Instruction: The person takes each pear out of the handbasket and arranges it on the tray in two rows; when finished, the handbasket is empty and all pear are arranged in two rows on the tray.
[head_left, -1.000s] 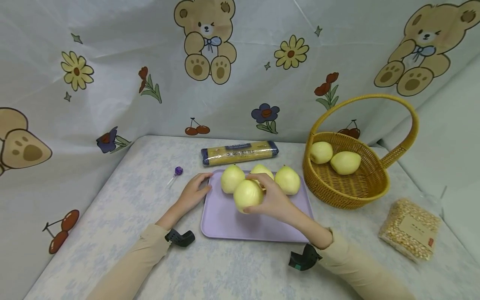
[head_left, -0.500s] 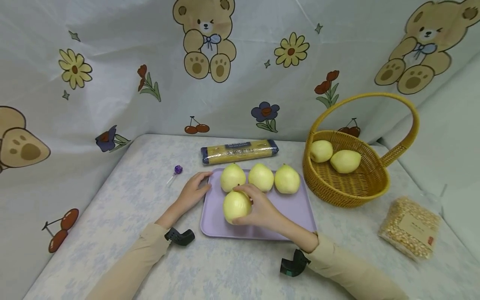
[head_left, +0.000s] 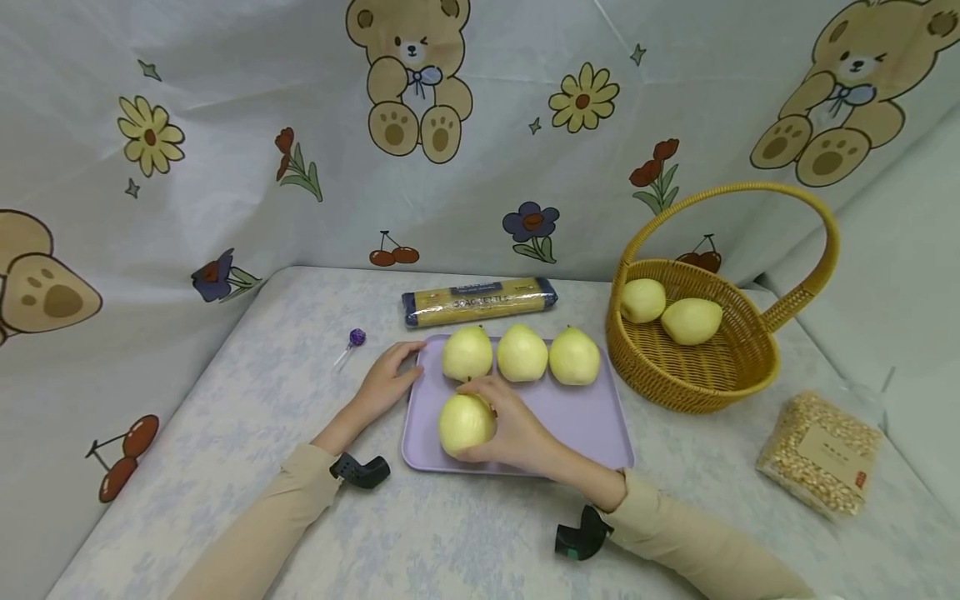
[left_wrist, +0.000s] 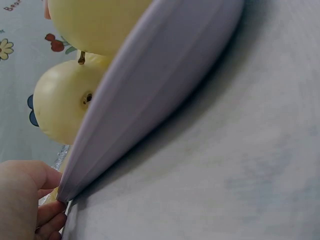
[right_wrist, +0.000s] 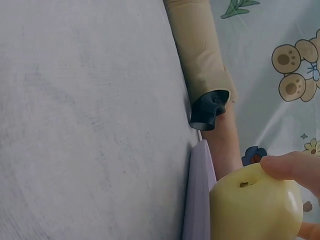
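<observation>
My right hand grips a pale yellow pear over the front left part of the lilac tray. Thumb and fingers lie on opposite sides of it; in the right wrist view a finger presses near the hollow at one end of the pear. The tray rim hides whether its base touches the tray. Three more pears, a left one, a middle one and a right one, stand in a row along the tray's back. My left hand holds the tray's back left corner between thumb and fingers.
A woven basket with a tall handle stands right of the tray, two pears inside. Behind the tray lies a spaghetti packet. A purple lollipop is at the left, a bag of corn kernels at the right.
My right hand has carried the pear left and toward the front of the tray, down to its front left part. The middle back pear now shows fully. The left hand stays at the corner.
</observation>
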